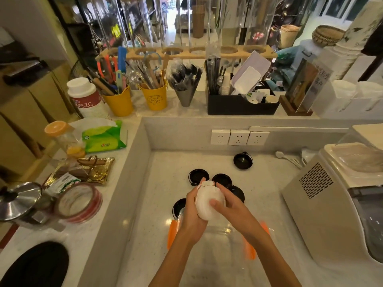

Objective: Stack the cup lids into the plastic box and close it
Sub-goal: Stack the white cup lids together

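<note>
the step in hand seems to be gathering: the left hand and the right hand hold a stack of white lids between them, fingers curled round its sides and the right thumb pressing on its face, just above the far end of the plastic box. next, i think, the stack must go down into the box, flat and straight. the lids look thin, nested close together, while several black lids lie loose on the counter beyond, and the box has orange latches hanging open.
</note>
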The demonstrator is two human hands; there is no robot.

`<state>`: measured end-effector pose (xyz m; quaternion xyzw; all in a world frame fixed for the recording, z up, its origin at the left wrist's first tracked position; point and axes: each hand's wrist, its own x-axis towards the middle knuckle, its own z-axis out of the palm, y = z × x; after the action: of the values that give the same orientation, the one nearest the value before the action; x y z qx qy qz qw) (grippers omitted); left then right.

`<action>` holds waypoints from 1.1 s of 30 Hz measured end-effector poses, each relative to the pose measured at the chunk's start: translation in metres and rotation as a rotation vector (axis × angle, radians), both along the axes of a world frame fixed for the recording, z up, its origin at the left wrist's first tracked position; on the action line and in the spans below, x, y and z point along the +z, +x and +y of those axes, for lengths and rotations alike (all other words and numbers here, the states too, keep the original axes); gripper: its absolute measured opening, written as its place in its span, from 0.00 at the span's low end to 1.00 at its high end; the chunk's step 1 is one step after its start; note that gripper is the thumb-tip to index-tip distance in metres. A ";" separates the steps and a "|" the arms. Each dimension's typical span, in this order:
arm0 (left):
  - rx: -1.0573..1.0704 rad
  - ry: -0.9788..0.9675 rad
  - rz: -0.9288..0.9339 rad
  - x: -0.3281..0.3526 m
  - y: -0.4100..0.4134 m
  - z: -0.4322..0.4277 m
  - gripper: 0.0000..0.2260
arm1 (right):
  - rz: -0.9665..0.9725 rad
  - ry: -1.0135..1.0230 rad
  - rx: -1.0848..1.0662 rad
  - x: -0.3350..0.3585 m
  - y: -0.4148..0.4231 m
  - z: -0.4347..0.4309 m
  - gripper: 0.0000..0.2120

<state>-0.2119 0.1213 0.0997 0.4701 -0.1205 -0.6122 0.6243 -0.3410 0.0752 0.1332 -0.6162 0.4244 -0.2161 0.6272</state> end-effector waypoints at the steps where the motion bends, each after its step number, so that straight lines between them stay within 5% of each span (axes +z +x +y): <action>1: -0.014 0.021 -0.006 -0.001 0.003 0.003 0.19 | -0.016 0.038 -0.013 -0.003 -0.002 -0.001 0.23; 8: -0.060 0.032 -0.567 -0.014 0.037 0.028 0.15 | 0.042 0.323 -0.019 -0.028 -0.024 0.014 0.18; 10: 0.034 0.026 -0.670 -0.028 0.051 0.032 0.14 | 0.099 0.376 0.009 -0.043 -0.031 0.022 0.18; 13: -0.100 0.077 -0.799 -0.056 0.063 0.036 0.18 | 0.226 0.440 0.027 -0.069 -0.030 0.032 0.16; 16: -0.252 0.136 -0.886 -0.084 0.052 0.044 0.19 | 0.364 0.421 -0.009 -0.094 -0.014 0.038 0.14; 25: -0.063 0.154 -0.959 -0.099 0.032 0.063 0.18 | 0.665 0.352 0.027 -0.143 0.018 0.038 0.17; 33: -0.077 0.158 -0.985 -0.101 0.034 0.063 0.18 | 0.711 0.316 0.026 -0.163 0.027 0.043 0.20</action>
<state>-0.1775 0.1840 -0.0013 0.7445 -0.3715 -0.3474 0.4324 -0.3138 0.1177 -0.0299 -0.5536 0.6357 0.0872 0.5308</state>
